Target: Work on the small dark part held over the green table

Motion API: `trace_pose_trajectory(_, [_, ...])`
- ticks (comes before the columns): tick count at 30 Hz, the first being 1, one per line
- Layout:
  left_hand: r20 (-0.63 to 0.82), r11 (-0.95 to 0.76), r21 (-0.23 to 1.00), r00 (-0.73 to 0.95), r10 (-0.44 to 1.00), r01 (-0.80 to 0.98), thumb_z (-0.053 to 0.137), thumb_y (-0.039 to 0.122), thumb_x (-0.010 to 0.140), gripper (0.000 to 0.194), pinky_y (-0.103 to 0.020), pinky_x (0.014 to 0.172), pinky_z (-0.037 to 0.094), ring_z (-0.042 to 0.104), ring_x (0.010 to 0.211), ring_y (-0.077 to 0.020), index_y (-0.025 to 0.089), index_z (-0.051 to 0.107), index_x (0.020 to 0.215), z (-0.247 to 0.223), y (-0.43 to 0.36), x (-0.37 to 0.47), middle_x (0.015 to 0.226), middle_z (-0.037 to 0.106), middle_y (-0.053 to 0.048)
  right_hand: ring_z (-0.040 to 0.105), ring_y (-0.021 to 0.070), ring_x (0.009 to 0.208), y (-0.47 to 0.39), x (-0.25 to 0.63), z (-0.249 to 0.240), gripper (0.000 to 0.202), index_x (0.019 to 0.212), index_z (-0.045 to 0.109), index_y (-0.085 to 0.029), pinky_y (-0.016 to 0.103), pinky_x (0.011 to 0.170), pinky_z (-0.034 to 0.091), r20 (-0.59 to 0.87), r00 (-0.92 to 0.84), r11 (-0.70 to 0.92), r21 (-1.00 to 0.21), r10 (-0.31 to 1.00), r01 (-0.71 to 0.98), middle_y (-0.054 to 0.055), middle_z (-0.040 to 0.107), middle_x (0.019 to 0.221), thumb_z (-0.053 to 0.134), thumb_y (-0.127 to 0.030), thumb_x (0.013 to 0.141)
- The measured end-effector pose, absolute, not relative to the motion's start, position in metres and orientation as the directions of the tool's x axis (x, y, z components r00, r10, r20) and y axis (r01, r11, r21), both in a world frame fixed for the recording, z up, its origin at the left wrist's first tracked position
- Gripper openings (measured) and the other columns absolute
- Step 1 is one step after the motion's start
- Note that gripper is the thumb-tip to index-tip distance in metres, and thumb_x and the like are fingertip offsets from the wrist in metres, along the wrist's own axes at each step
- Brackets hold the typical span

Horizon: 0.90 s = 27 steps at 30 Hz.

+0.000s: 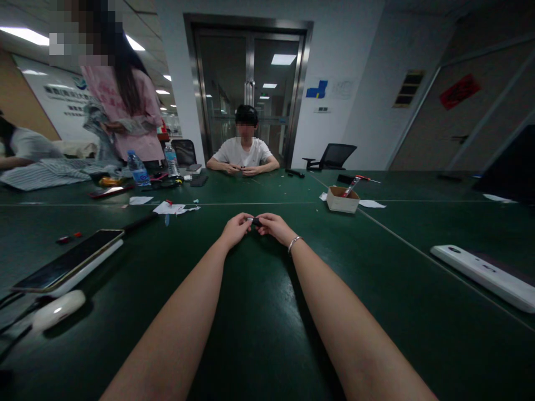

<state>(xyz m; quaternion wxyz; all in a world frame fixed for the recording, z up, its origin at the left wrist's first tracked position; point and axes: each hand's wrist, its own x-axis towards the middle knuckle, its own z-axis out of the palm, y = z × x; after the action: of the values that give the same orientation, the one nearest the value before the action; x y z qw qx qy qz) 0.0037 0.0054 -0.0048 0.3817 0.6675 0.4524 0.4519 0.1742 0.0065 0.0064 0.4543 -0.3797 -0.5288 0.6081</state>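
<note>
Head view: left hand (237, 228) and right hand (273, 225) close together, both pinching small black-and-silver piece (257, 221), left of and nearer than cardboard box (341, 204) on green counter (254, 317); white paper (373, 204) just right of box.

No text legible, blurred Chinese characters on the wall sign (56, 99) left of the glass double door (249, 67), indistinct print on the pink shirt (104, 92) left of it, dark strokes on red paper (460, 92) right of it
</note>
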Motion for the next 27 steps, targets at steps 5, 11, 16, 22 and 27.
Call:
trace_pose_trajectory(5, [0.267, -0.301, 0.909, 0.152, 0.952, 0.287, 0.057, 0.029, 0.077, 0.025, -0.022, 0.056, 0.041, 0.052, 0.059, -0.0095, 0.017, 0.064, 0.098, -0.0018, 0.0034, 0.0041, 0.073, 0.06, -0.001, 0.058, 0.0077, 0.047, 0.0061, 0.1738, 0.0071, 0.012, 0.09, 0.061, -0.011, 0.017, 0.049, 0.051, 0.006, -0.297, -0.036, -0.99, 0.955, -0.138, 0.003, 0.064, 0.06, 0.049, -0.006, 0.089])
trace_pose_trajectory(11, [0.24, -0.282, 0.92, 0.18, 0.954, 0.273, 0.048, 0.036, 0.084, 0.029, -0.021, 0.053, 0.04, 0.052, 0.057, -0.01, 0.018, 0.063, 0.099, -0.0032, 0.0051, 0.0028, 0.067, 0.058, 0.0, 0.059, 0.0081, 0.049, 0.0079, 0.1737, 0.0048, 0.011, 0.091, 0.062, -0.011, 0.018, 0.05, 0.052, 0.021, -0.31, -0.023, -0.99, 0.95, -0.139, 0.003, 0.065, 0.063, 0.052, -0.008, 0.089])
trace_pose_trajectory(16, [0.249, -0.294, 0.907, 0.179, 0.952, 0.3, 0.049, 0.034, 0.083, 0.028, -0.021, 0.054, 0.04, 0.052, 0.058, -0.0095, 0.018, 0.063, 0.103, -0.0076, 0.0083, 0.0018, 0.07, 0.059, 0.0, 0.059, 0.0081, 0.049, 0.0092, 0.1742, 0.0036, 0.01, 0.091, 0.063, -0.011, 0.017, 0.05, 0.051, 0.024, -0.315, -0.02, -0.991, 0.949, -0.136, 0.003, 0.064, 0.063, 0.053, -0.008, 0.088])
trace_pose_trajectory(22, [0.237, -0.277, 0.922, 0.171, 0.956, 0.269, 0.052, 0.035, 0.082, 0.028, -0.022, 0.055, 0.041, 0.051, 0.058, -0.0094, 0.017, 0.063, 0.1, -0.007, 0.0073, 0.0027, 0.072, 0.06, 0.0, 0.059, 0.008, 0.049, 0.009, 0.1742, 0.0035, 0.012, 0.09, 0.063, -0.011, 0.017, 0.05, 0.052, 0.025, -0.309, -0.018, -0.991, 0.951, -0.136, 0.003, 0.064, 0.062, 0.051, -0.008, 0.089])
trace_pose_trajectory(27, [0.232, -0.282, 0.921, 0.203, 0.951, 0.267, 0.046, 0.037, 0.085, 0.031, -0.022, 0.054, 0.04, 0.051, 0.056, -0.0102, 0.017, 0.064, 0.1, -0.0063, 0.0068, 0.0022, 0.063, 0.057, 0.001, 0.06, 0.0081, 0.05, 0.0092, 0.1742, 0.0032, 0.009, 0.088, 0.063, -0.012, 0.017, 0.049, 0.052, 0.03, -0.308, -0.017, -0.989, 0.951, -0.149, 0.003, 0.064, 0.063, 0.055, -0.009, 0.088])
